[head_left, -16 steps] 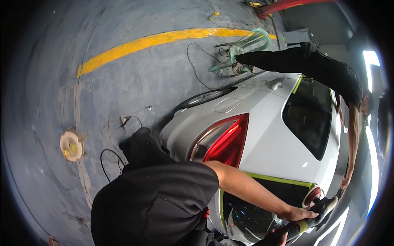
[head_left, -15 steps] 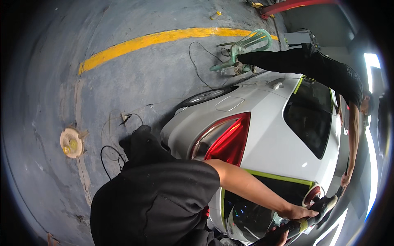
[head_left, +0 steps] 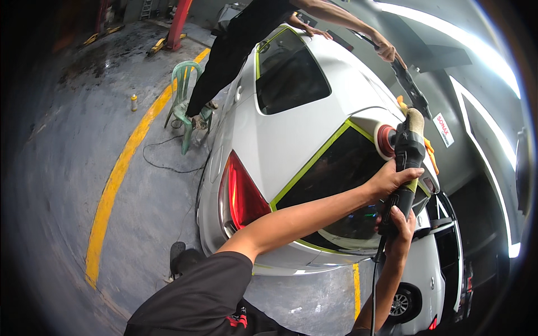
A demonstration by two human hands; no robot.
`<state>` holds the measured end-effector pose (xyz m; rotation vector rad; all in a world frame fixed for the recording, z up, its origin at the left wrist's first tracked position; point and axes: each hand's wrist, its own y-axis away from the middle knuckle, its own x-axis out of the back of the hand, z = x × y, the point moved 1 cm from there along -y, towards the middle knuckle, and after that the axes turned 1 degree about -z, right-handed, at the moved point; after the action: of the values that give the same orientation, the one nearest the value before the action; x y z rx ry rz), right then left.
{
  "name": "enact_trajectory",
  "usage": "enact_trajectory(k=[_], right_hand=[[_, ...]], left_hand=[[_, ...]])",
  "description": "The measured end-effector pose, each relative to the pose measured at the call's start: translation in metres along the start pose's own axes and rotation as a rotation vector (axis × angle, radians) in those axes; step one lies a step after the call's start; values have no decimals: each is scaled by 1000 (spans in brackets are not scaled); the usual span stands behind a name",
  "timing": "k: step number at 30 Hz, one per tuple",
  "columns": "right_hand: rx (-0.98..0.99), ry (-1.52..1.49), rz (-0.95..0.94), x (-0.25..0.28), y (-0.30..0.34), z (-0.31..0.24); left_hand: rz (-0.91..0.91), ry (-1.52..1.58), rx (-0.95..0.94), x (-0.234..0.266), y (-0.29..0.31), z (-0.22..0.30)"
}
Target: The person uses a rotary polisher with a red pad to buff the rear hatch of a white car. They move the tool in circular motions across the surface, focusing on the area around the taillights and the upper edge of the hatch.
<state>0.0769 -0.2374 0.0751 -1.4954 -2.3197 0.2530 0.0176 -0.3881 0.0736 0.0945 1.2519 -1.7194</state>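
In both of my hands is a black car polisher [head_left: 409, 147] with a tan front end and a round red-backed pad [head_left: 385, 140]. My left hand [head_left: 397, 178] is wrapped round the middle of its body. Lower down, my right hand [head_left: 399, 227] closes on the rear handle, where the black cord hangs. The pad meets the white car [head_left: 302, 134] at the roof's rear edge, above the dark rear window [head_left: 336, 168]; firm contact cannot be made out. Green masking tape [head_left: 308, 168] borders that glass. A red tail light [head_left: 246, 193] lies beside my left forearm.
A co-worker stands on a green plastic chair [head_left: 182, 95] and holds another black polisher [head_left: 408, 84] over the roof. A cable [head_left: 162, 165] trails on the floor. A yellow bottle [head_left: 134, 103] stands farther left. Another white car [head_left: 420, 271] is at the right.
The view has swung up and to the right, so the rear window and second car show more fully. Both hands still hold the polisher, whose pad stays near the roof edge.
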Motion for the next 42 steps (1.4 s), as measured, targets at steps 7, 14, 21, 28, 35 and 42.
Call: enact_trajectory(k=[7,14,21,28,35,42], right_hand=[[-120,139,95,-41,-6,-44],[-346,548,214,-66,-35,-93],[-436,760,196,-91,-70,-142],[-555,859,210,-101,-108,-172],[-595,841,254,-89,-102,-177],[-557,894,123,-98,-99,-169]], left_hand=[[-9,114,-60,12,-7,12],[97,274,3,15,-9,35],[190,490,-65,10,-30,62],[211,622,-79,6,-64,61],[305,532,-117,-13,-67,49],[353,631,-145,-8,-41,64]])
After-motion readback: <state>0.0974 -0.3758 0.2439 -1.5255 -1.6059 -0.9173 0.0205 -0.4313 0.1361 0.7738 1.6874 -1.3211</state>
